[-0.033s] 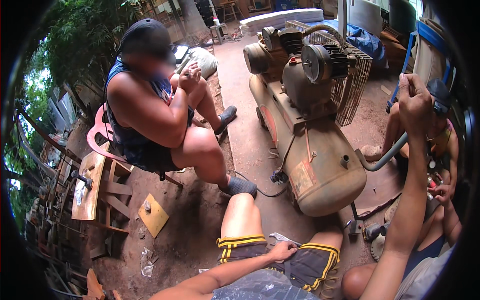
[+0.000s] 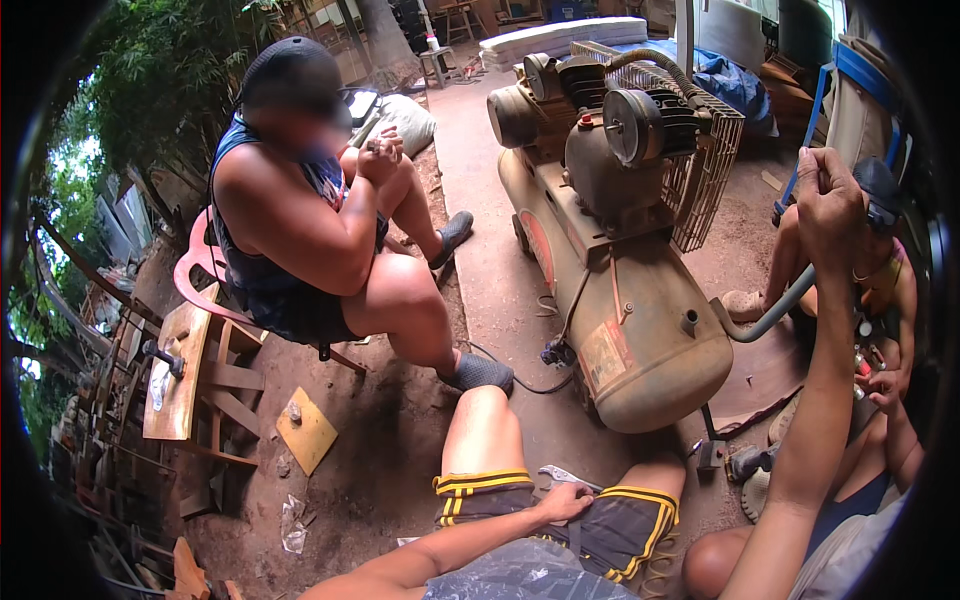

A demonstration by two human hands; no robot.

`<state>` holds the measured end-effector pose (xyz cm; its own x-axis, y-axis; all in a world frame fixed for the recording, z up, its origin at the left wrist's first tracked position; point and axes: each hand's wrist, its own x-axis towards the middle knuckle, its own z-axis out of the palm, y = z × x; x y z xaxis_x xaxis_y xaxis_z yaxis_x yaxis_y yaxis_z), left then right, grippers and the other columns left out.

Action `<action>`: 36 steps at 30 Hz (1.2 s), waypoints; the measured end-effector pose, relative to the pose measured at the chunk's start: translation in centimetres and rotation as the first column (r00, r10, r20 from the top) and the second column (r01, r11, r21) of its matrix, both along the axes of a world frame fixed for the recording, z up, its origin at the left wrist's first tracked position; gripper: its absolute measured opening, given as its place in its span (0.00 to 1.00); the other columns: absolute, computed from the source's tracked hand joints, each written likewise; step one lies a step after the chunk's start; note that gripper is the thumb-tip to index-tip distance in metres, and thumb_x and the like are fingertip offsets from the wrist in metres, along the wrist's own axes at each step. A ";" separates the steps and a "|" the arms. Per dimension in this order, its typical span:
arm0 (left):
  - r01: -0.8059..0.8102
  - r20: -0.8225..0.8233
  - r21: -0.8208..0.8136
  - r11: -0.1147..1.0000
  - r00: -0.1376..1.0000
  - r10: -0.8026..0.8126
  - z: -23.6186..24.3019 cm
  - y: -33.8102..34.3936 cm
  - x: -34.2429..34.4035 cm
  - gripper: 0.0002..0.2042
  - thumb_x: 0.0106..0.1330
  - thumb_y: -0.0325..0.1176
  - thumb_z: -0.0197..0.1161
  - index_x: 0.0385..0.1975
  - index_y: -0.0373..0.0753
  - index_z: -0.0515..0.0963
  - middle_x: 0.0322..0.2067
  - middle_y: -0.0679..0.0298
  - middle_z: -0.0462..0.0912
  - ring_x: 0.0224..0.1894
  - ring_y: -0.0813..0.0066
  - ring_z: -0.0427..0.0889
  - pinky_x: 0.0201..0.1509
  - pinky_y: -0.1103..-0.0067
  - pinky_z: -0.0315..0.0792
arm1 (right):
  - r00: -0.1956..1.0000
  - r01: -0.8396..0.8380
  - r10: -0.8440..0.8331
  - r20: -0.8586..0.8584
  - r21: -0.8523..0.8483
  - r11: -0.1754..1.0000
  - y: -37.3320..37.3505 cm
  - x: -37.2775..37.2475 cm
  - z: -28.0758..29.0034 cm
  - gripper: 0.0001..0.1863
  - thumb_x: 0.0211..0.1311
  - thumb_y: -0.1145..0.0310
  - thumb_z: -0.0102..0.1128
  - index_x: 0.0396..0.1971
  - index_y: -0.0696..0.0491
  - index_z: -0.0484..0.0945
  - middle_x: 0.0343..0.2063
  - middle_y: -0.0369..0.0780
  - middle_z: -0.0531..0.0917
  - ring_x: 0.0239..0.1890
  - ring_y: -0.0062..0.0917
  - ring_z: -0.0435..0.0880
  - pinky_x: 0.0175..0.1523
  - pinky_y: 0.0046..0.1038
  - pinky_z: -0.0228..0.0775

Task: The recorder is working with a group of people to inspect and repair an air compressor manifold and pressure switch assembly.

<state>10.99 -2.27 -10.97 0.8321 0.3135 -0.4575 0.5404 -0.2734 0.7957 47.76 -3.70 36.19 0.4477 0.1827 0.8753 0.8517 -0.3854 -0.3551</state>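
Note:
My right hand is raised at the right, its thumb and fingertips pressed together in a pinch. Whatever it may hold is too small to make out. My left hand rests low in my lap, over my dark shorts with yellow stripes, fingers curled and closed. Just beyond its knuckles lies a silver metal tool, partly hidden, its kind unclear. In front of my knees stands a large, dusty air compressor with a belt guard cage and a motor on top.
One person sits on a pink chair at the left, hands clasped. Another person crouches at the right behind my forearm. A wooden stool bears a hammer-like tool. A grey hose curves from the compressor.

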 end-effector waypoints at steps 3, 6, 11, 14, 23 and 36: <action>-0.017 -0.039 -0.032 0.999 0.999 0.016 0.4 0.0 0.0 0.19 0.65 0.45 0.62 0.48 0.39 0.84 0.42 0.50 0.87 0.48 0.54 0.86 0.55 0.65 0.76 | 0.999 -0.012 0.011 0.044 0.005 1.000 0.1 -0.1 0.0 0.12 0.70 0.61 0.59 0.33 0.54 0.81 0.20 0.43 0.83 0.25 0.33 0.85 0.35 0.34 0.73; -0.028 -0.052 -0.043 0.999 0.998 0.026 0.9 0.2 0.1 0.19 0.65 0.44 0.61 0.47 0.37 0.84 0.43 0.47 0.86 0.50 0.50 0.85 0.56 0.64 0.76 | 0.999 0.010 -0.011 0.038 0.009 1.000 0.1 -0.3 0.2 0.11 0.70 0.61 0.59 0.33 0.53 0.81 0.20 0.43 0.83 0.25 0.34 0.85 0.35 0.35 0.73; -0.043 -0.015 -0.039 0.998 0.999 0.042 1.6 0.0 0.2 0.18 0.65 0.43 0.61 0.47 0.37 0.84 0.44 0.47 0.86 0.50 0.50 0.85 0.57 0.64 0.76 | 1.000 0.022 -0.022 -0.020 -0.017 1.000 0.0 -0.8 0.3 0.12 0.70 0.61 0.59 0.32 0.53 0.81 0.20 0.42 0.83 0.23 0.32 0.85 0.34 0.34 0.73; -0.039 -0.045 -0.046 0.998 0.998 0.037 1.8 0.1 0.2 0.18 0.65 0.43 0.61 0.47 0.37 0.84 0.44 0.47 0.86 0.51 0.51 0.85 0.57 0.65 0.76 | 1.000 0.011 -0.012 0.007 0.023 1.000 0.1 -0.9 0.3 0.12 0.70 0.60 0.59 0.32 0.53 0.81 0.19 0.41 0.83 0.23 0.31 0.85 0.33 0.34 0.73; -0.026 -0.038 -0.044 0.999 0.999 0.024 1.0 0.0 0.5 0.19 0.65 0.44 0.60 0.47 0.37 0.84 0.44 0.48 0.86 0.51 0.52 0.84 0.58 0.65 0.75 | 0.999 0.036 -0.036 -0.033 0.016 0.999 0.1 -0.5 0.1 0.12 0.70 0.59 0.60 0.33 0.53 0.81 0.21 0.42 0.84 0.27 0.34 0.87 0.36 0.34 0.74; -0.028 -0.006 -0.013 1.000 1.000 0.028 -0.4 0.1 0.5 0.19 0.65 0.45 0.60 0.48 0.38 0.84 0.45 0.47 0.86 0.51 0.49 0.84 0.58 0.64 0.75 | 0.999 -0.003 0.001 0.039 0.048 0.999 0.2 -0.3 0.0 0.11 0.69 0.61 0.61 0.33 0.53 0.82 0.20 0.42 0.83 0.25 0.33 0.85 0.35 0.33 0.73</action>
<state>11.49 -2.21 -11.38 0.8205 0.3303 -0.4666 0.5524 -0.2477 0.7960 47.45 -3.54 36.22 0.4126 0.1413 0.8999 0.8661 -0.3670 -0.3395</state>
